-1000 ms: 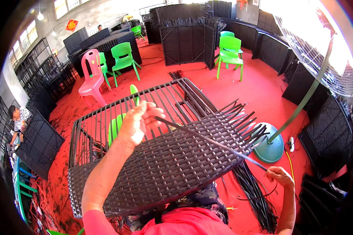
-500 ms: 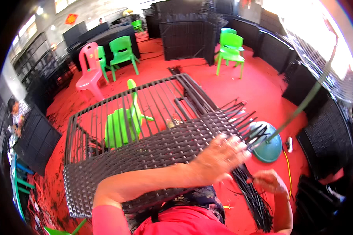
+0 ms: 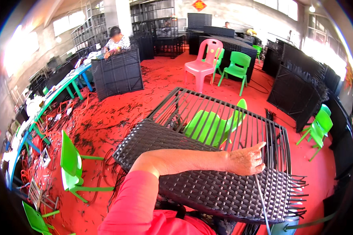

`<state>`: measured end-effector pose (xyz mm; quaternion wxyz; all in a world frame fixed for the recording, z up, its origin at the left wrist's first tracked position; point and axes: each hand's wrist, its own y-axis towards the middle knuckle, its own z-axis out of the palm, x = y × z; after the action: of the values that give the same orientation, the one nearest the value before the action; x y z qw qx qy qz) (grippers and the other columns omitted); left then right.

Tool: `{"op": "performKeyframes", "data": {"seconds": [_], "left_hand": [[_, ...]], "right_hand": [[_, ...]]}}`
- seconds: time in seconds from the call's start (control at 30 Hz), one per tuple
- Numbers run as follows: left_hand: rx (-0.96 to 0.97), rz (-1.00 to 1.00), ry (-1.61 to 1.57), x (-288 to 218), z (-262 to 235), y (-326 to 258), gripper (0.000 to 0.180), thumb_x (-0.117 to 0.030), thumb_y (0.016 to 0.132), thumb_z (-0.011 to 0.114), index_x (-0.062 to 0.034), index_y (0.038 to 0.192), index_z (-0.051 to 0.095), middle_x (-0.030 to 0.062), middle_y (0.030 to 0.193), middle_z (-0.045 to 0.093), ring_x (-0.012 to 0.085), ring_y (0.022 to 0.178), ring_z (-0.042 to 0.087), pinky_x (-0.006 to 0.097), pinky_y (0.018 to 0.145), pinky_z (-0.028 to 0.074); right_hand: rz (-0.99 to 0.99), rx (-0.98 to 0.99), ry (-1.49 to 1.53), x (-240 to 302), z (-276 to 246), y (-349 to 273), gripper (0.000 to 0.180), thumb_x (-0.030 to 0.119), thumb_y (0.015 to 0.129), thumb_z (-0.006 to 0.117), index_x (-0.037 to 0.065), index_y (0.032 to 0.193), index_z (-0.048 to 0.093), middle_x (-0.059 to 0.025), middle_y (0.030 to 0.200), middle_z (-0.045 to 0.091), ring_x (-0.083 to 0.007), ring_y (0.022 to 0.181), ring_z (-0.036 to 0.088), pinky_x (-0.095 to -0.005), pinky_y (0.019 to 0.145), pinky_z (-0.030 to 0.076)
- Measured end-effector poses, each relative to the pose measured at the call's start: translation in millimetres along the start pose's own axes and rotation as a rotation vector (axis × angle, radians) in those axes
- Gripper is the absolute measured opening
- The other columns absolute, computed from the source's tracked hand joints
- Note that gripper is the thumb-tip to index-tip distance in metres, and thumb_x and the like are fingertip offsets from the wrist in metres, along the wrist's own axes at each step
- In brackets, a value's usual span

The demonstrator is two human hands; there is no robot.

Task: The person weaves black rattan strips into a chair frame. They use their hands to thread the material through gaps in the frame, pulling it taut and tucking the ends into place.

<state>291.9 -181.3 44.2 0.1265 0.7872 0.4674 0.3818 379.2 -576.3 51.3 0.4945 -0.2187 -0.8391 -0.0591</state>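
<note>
A black frame panel (image 3: 217,102) lies in front of me, its near part covered with dark wicker weave (image 3: 208,188). Bare slats span its far part. My left hand (image 3: 245,160) is over the edge of the weave, fingers curled and the index finger stretched along the slats. A thin grey weaving strip (image 3: 261,199) runs from beneath the curled fingers down past the panel's near edge. Loose strip ends (image 3: 299,194) stick out on the right side. My right hand is out of view.
A green chair (image 3: 204,127) stands under the panel's far part. Beyond are a pink chair (image 3: 202,67) and a green chair (image 3: 238,68). Another green chair (image 3: 71,164) is on the left. A person (image 3: 117,41) handles a dark panel (image 3: 119,74). Scraps litter the red floor (image 3: 106,113).
The view has swung left. My left hand has gone from the loose strip ends to the weave's edge and curled. My right hand has left the picture.
</note>
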Motion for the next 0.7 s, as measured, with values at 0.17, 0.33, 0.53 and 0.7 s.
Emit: {"op": "performKeyframes", "data": {"seconds": [0.17,0.33,0.53,0.7], "left_hand": [[0.086,-0.095,0.000,-12,-17,-24,0.029,-0.020,0.077,0.046,0.0000,0.097,0.053,0.0048,0.067,0.055,0.0212,0.068,0.056,0.042,0.070,0.043],[-0.043,-0.127,-0.036,-44,-46,-6,0.039,-0.021,0.077,0.044,0.0081,0.103,0.050,0.0078,0.067,0.055,0.0209,0.063,0.055,0.036,0.058,0.039],[-0.155,-0.136,-0.082,-74,-52,4,0.048,-0.027,0.074,0.048,0.0092,0.105,0.050,0.0057,0.069,0.056,0.0185,0.064,0.052,0.033,0.060,0.035],[-0.025,-0.150,-0.376,-60,-51,-1,0.022,-0.023,0.070,0.052,-0.0010,0.070,0.056,0.0047,0.054,0.053,0.0201,0.053,0.054,0.033,0.051,0.036]], "right_hand": [[-0.015,-0.053,0.025,13,8,26,0.016,0.013,0.090,0.046,0.000,0.100,0.050,-0.0054,0.075,0.049,-0.0113,0.053,0.039,-0.0211,0.047,0.033],[-0.076,-0.121,0.158,46,36,66,0.016,0.012,0.090,0.045,0.000,0.099,0.050,-0.0056,0.074,0.049,-0.0113,0.053,0.038,-0.0209,0.047,0.033],[-0.138,-0.031,0.469,73,100,100,0.016,0.012,0.090,0.045,-0.001,0.098,0.051,-0.0059,0.073,0.049,-0.0114,0.052,0.038,-0.0205,0.047,0.033],[-0.493,-0.112,0.030,51,88,102,0.012,0.000,0.087,0.044,-0.004,0.094,0.053,-0.0110,0.079,0.053,-0.0155,0.056,0.045,-0.0219,0.049,0.037]]}}
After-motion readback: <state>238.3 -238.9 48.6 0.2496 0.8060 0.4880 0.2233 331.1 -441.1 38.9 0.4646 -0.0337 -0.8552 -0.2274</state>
